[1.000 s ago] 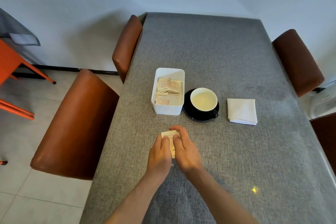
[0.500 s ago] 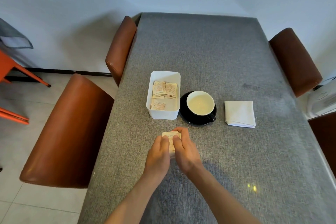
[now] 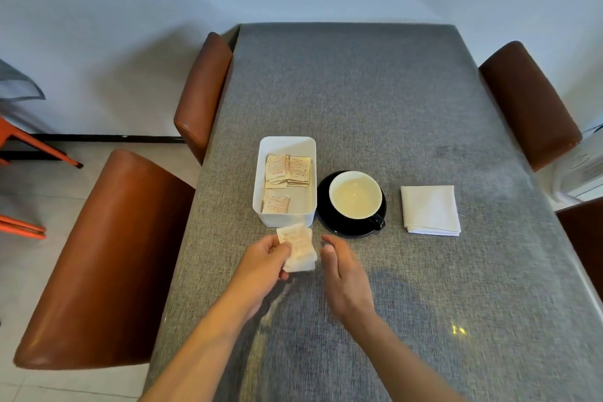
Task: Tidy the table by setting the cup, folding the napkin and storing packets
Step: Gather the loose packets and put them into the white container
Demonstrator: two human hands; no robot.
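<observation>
Lower centre: left hand (image 3: 266, 263) pinches a stack of packets (image 3: 298, 250); right hand (image 3: 342, 271) loose, empty beside it. Step: storing packets. Next: lift into white bin (image 3: 287, 147) just above. Cup (image 3: 355, 196) on saucer, napkin (image 3: 430, 209) folded, centre right.

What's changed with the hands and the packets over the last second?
The right hand has let go and pulled slightly aside, open. The left hand alone now holds the stack of packets, lifted toward the white box. The cup on its saucer and the folded napkin have not moved.
</observation>
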